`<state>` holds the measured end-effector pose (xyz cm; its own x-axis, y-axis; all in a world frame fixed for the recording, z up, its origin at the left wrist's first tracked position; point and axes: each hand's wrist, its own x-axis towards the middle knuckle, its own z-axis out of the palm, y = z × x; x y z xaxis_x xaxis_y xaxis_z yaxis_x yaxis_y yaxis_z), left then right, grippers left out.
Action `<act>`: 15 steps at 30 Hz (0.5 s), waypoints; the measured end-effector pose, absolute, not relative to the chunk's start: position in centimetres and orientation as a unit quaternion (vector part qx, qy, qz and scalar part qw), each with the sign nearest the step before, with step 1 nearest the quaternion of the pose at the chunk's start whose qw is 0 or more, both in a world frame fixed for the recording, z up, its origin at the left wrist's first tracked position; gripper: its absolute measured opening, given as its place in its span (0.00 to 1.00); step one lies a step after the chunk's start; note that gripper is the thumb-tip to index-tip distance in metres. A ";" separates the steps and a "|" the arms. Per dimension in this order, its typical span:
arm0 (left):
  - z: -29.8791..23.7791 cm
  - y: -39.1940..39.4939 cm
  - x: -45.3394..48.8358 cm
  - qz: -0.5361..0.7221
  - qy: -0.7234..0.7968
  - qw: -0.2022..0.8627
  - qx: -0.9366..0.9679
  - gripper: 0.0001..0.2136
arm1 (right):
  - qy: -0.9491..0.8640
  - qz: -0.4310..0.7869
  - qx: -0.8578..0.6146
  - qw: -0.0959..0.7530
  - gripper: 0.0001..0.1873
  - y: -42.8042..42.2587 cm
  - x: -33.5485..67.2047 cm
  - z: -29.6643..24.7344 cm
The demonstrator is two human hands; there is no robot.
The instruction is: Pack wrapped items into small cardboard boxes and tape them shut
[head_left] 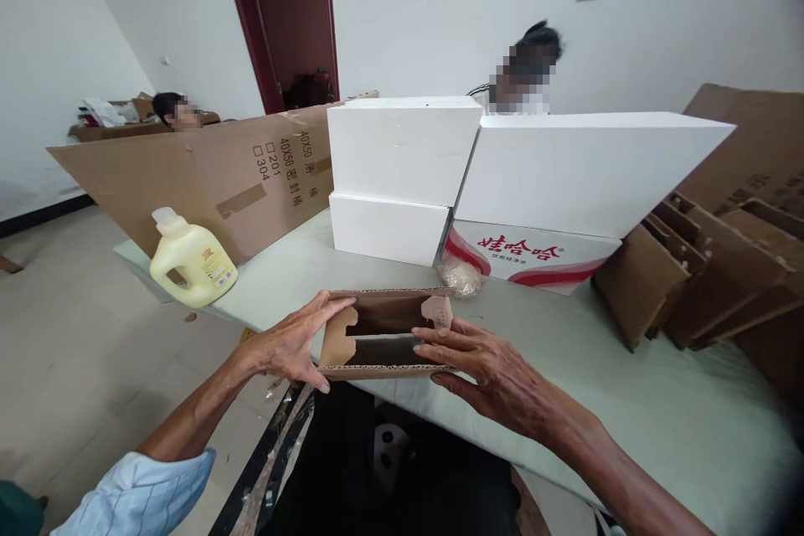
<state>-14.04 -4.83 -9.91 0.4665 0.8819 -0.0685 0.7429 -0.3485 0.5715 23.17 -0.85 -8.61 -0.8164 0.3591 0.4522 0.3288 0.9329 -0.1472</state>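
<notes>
A small brown cardboard box (pixel 383 372) stands at the near edge of the table with its top side open toward me. Its left end flap (pixel 339 338) and right end flap (pixel 439 311) have notched edges, and the inside is dark. My left hand (pixel 300 342) spans the left end, fingers at the far wall and thumb at the near wall. At the right end, my right hand (pixel 481 364) lays its fingers over the opening and flap, with its thumb by the near wall. A crumpled clear plastic ball (pixel 461 276) lies just behind the box.
White boxes (pixel 402 155) and a red-and-white printed carton (pixel 533 255) form a wall behind. A yellow jug (pixel 194 260) stands left before a large cardboard sheet (pixel 251 176). Folded cardboard pieces (pixel 722 276) lean at right on the green-covered table (pixel 628 410). Two people sit beyond.
</notes>
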 end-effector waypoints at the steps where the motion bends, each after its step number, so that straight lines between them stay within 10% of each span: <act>1: -9.6 -4.6 -14.0 0.112 0.499 0.277 0.813 0.65 | -0.956 0.016 -0.180 0.233 0.17 -0.8 23.1 -8.5; 15: -10.8 -3.9 -14.7 0.242 0.484 0.257 0.801 0.62 | -0.847 -0.007 -0.281 0.452 0.27 -0.9 24.7 -12.7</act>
<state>-14.72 -3.86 -10.80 0.4143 0.8995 0.1386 0.6500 -0.3991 0.6467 24.75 -0.88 -12.72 -0.4339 0.4701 0.7686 0.4828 0.8416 -0.2422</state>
